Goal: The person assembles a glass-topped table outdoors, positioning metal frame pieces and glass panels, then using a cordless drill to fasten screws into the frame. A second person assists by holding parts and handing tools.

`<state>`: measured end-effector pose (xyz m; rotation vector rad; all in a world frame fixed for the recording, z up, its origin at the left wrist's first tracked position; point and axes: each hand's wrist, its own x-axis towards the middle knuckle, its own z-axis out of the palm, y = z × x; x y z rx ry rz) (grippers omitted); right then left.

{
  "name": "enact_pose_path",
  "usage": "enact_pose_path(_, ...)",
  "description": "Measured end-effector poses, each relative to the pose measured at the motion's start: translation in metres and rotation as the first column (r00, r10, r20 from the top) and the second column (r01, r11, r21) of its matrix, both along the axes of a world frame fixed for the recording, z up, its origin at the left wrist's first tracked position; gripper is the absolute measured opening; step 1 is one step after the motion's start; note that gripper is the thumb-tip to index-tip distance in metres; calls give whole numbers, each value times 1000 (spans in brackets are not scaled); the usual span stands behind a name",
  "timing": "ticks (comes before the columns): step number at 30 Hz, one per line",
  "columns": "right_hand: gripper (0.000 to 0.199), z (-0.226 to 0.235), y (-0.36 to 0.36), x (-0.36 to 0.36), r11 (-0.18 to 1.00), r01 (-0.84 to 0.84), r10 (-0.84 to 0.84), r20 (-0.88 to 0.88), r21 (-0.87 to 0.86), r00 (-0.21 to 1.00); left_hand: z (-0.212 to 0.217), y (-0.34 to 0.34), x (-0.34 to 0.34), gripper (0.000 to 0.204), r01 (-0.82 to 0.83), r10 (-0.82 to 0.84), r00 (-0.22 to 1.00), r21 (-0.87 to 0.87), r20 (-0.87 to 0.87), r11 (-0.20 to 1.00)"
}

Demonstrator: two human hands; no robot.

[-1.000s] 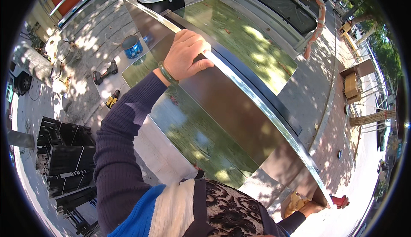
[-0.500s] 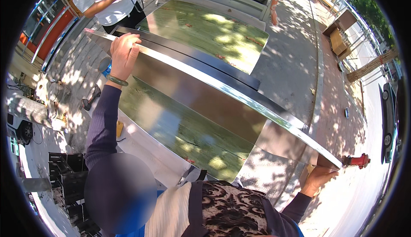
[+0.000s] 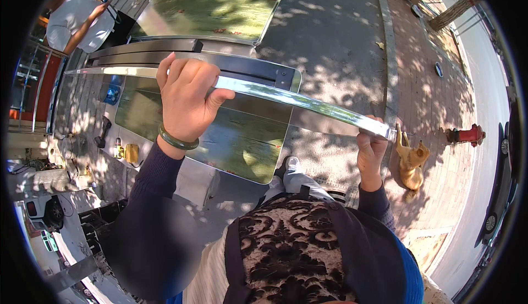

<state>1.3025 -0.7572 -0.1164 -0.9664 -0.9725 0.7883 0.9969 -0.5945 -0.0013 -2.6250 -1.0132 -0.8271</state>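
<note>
A long panel with a shiny silver edge [image 3: 297, 99] is tilted up on its side across the view, its edge towards me. My left hand [image 3: 190, 96], with a green bangle at the wrist, is closed over that edge left of the middle, fingers on the far side and thumb on the near side. Around the panel's right end my right hand [image 3: 372, 145] is wrapped; some of its fingers are hidden. Right behind the panel lies a dark grey metal bar [image 3: 242, 65]. Below it is a glossy green marble-patterned surface [image 3: 250, 144], partly covered by my left hand and the panel.
A second green surface [image 3: 214, 10] lies farther back. A person in a white shirt [image 3: 82, 21] stands at the far left. To the left are a power drill [image 3: 103, 132], a yellow object [image 3: 131, 153] and a blue container [image 3: 113, 90]. A dog [image 3: 411, 166] and a red hydrant [image 3: 467, 135] are at right.
The view has shifted. In it the panel slopes less, its right end higher and further left. My left hand shows further right and lower on the edge. The dog has come into sight.
</note>
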Motion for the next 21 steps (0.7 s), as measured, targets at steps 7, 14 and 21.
enact_pose_path(7, 30, 4, 1, 49, 977, -145, 202, 457, -158, 866, -12, -6, 22, 47, -50, 52, 988, -22, 146, 999)
enact_pose_path(14, 48, 34, 101, 109, 544, -817, 778, 480, -191, 405, 0, 13, 52, 38, -340, 371, 917, -200, 145, 919)
enact_pose_path(21, 40, -18, 251, 170, 107, -911, 993, -10, -398, 121, -5, -11, 55, 36, -443, 725, 473, -576, 502, 687)
